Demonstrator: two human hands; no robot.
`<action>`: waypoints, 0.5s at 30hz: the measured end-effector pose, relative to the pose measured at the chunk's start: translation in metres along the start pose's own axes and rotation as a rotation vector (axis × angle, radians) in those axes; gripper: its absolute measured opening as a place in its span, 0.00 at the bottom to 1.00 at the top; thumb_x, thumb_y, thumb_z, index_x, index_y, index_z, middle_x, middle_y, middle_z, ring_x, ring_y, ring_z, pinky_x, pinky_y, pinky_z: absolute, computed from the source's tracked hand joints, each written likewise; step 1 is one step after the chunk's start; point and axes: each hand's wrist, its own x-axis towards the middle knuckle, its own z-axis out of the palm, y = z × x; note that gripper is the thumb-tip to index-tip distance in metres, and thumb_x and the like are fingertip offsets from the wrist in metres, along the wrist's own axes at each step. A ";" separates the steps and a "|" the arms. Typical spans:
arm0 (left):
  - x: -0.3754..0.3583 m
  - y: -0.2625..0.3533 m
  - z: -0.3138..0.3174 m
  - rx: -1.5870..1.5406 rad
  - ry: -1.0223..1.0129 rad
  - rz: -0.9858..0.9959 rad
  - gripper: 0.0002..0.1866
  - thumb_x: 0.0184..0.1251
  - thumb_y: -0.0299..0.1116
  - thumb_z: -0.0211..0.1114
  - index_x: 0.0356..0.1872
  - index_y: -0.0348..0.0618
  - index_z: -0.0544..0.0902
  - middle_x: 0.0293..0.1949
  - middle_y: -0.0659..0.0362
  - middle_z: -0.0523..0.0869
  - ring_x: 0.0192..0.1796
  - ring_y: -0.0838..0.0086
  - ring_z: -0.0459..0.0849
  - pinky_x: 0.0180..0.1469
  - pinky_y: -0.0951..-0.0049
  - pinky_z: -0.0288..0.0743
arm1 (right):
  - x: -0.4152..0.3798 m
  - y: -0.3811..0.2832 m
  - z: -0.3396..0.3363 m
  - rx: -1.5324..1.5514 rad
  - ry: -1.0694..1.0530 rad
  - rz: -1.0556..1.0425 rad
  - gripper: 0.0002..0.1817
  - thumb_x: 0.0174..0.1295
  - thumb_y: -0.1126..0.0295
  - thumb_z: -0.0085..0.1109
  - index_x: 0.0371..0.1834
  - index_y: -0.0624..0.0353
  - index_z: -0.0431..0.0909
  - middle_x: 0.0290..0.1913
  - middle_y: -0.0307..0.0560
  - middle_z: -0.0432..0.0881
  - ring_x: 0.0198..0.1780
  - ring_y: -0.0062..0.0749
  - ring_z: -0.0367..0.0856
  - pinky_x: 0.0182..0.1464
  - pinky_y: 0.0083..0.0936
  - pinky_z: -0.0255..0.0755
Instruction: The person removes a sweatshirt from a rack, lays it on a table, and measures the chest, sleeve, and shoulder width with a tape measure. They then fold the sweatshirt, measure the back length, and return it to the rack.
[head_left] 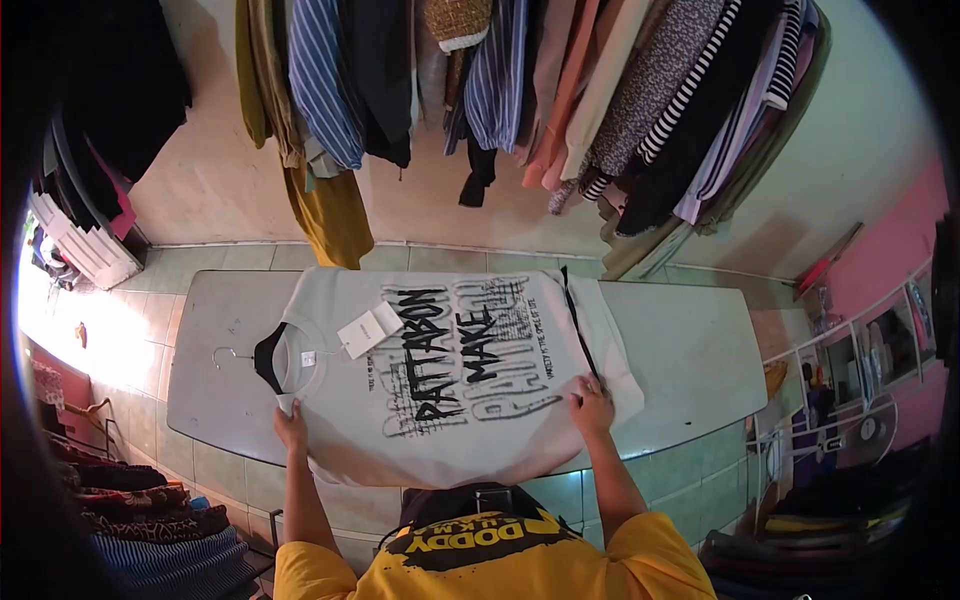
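A white T-shirt [345, 420] with black lettering lies face up across the table, its neck toward the left. A black hanger [268, 358] with a metal hook sits in the neck opening. On the chest rests a white paper tag [368, 330]. My left hand [291, 425] is closed on the near shoulder edge, just below the collar. At the hem end, my right hand [592, 405] has its fingers curled on the fabric, beside the lower end of a thin black strip [580, 325] that runs along the hem.
The shirt lies on a long white table [690, 350] with rounded corners. Clothes on hangers [500, 80] hang along the wall beyond it. Piled garments [170, 530] are at lower left, and a white metal rack [850, 340] stands at the right.
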 end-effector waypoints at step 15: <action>0.005 -0.002 -0.001 0.242 -0.060 0.090 0.31 0.57 0.44 0.59 0.51 0.23 0.67 0.46 0.34 0.74 0.50 0.45 0.73 0.52 0.61 0.67 | -0.032 0.111 -0.011 0.470 -0.087 0.765 0.20 0.43 0.51 0.62 0.32 0.55 0.79 0.33 0.52 0.79 0.37 0.48 0.77 0.38 0.36 0.71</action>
